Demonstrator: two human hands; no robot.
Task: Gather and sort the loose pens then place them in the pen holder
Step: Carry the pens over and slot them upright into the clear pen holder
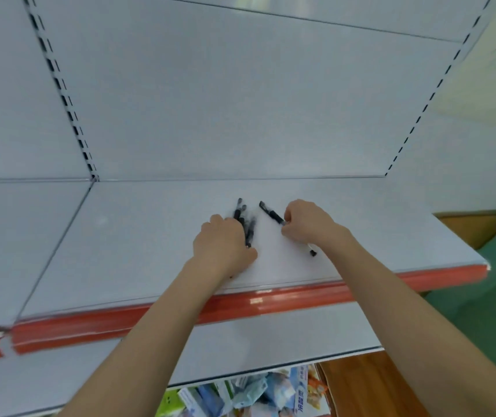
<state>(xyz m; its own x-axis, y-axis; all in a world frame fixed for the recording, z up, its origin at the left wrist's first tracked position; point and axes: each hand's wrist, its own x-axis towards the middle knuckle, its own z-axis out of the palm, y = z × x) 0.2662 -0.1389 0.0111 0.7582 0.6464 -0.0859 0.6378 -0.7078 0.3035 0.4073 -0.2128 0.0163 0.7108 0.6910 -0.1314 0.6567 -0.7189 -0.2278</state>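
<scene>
- Gathering the pens looks half done: my left hand (225, 242) curls round a bundle of black plastic pens (244, 224) on the white metal shelf (138, 236), with their long axes running near to far.
- My right hand (307, 221) pinches one more black pen (271, 214), which slants far-left, just right of the bundle.
- I judge this pen should go leftward next to join them; no holder shows.

Flat white metal shelf (138, 236) lies bare at 9 o'clock of the bunch of black plastic pens (240, 213). At 3 o'clock a single black pen (272, 215) narrows the gap, and the upright white back panel (240, 115) blocks 12 o'clock.
</scene>
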